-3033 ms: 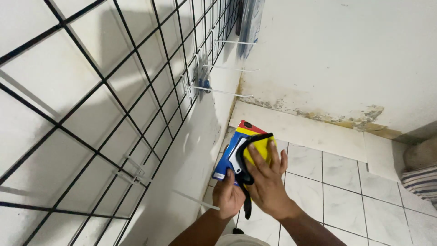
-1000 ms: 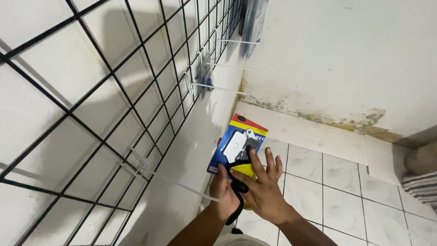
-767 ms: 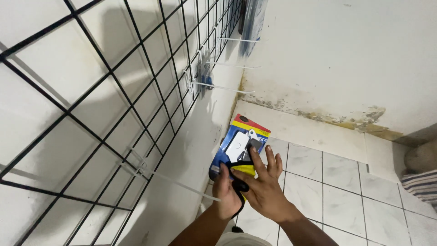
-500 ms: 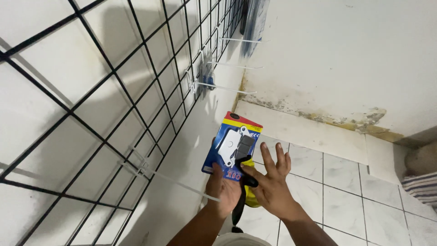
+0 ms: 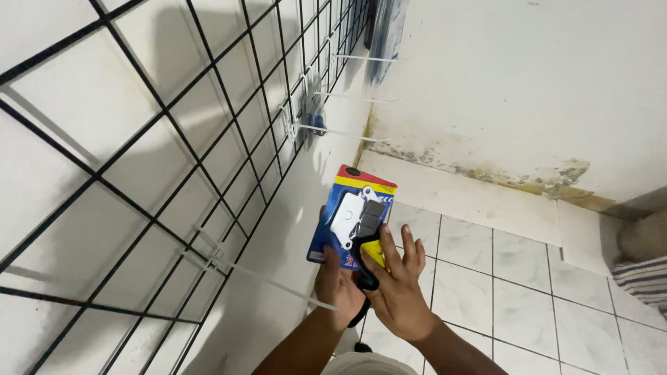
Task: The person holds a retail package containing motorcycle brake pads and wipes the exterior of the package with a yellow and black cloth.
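Observation:
My left hand point(image 5: 336, 283) grips the lower left edge of a blue blister card point(image 5: 352, 208) with a red and yellow top; a white part and a grey part are sealed on it. The card stands upright in front of the white wall. My right hand point(image 5: 401, 288) lies against the card's lower right and holds a yellow and black hand tool point(image 5: 370, 258) pressed to the card's bottom edge. A black strap hangs below the hands.
A black wire grid panel point(image 5: 208, 139) covers the wall on the left, with white peg hooks point(image 5: 267, 278) sticking out. More packets hang at the top point(image 5: 387, 28). Below lies a white tiled floor point(image 5: 528, 292), and a striped cloth point(image 5: 643, 278) sits at the right edge.
The right hand with the yellow tool slid from the card's upper part down to its lower edge, uncovering the card's face. The card shifted slightly left.

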